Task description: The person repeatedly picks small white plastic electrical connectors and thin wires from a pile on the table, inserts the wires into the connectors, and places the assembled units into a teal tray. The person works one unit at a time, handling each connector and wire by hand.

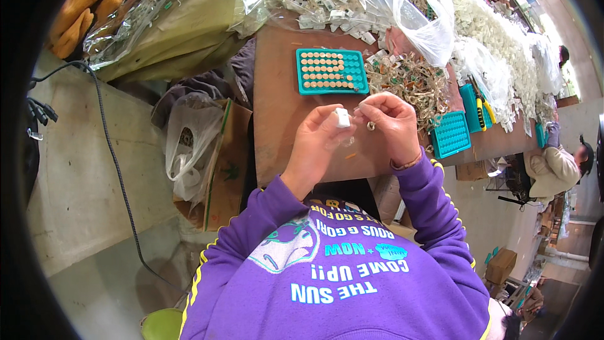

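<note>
Between the fingertips of my left hand [316,136] is a small white block-shaped piece [341,118], with something clear and thin below it. My right hand [395,119] is close beside it, thumb and fingers pinched together. A small shiny ring-like piece [370,126] shows under those fingers; whether it is gripped or hangs from something is too small to tell. Both hands are above the brown tabletop [277,113]. Just beyond them sits a teal tray [331,92], with round gold-coloured discs in rows and bare pockets along its right side.
A tangled heap of small metal and plastic parts [409,85] lies right of the tray. Small white pieces [327,9] and clear plastic bags [421,9] fill the back. More teal trays [452,134] and yellow-handled pliers [484,110] are at right. Below left stands a cardboard box [228,164]. Other people work at far right.
</note>
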`<state>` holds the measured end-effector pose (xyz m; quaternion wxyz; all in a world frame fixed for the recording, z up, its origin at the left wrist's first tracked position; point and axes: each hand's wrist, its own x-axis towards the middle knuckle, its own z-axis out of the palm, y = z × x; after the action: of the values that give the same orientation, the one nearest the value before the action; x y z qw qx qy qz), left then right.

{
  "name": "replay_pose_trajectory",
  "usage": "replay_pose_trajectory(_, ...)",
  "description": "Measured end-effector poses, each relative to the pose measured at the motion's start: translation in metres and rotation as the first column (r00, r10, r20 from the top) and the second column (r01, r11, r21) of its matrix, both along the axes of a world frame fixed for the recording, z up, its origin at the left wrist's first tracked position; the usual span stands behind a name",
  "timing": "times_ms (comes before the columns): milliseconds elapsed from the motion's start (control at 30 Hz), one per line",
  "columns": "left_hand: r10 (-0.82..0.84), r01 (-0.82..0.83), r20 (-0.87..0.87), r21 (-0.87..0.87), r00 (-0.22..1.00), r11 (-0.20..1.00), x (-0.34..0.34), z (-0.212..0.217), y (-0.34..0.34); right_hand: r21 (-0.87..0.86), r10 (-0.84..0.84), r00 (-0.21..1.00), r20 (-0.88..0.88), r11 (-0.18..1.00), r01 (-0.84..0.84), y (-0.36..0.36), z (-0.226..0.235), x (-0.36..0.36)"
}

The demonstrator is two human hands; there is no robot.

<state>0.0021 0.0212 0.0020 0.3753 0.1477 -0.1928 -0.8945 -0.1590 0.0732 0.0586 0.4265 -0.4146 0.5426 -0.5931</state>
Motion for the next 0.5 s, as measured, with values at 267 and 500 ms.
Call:
replay_pose_trajectory(267,-0.039,0.041,0.021,-0.072,0.999,0.997,-0.002,-0.006,-0.001,-0.054,-0.057,0.998,0.009,0.997,0.057,0.001,-0.015,0.016)
replay_pose_trajectory(500,-0.047,0.049,0.029,-0.058,0.998,0.997,-0.002,-0.005,-0.001,-0.180,-0.176,0.853,-0.492,0.979,0.098,0.002,-0.012,0.016)
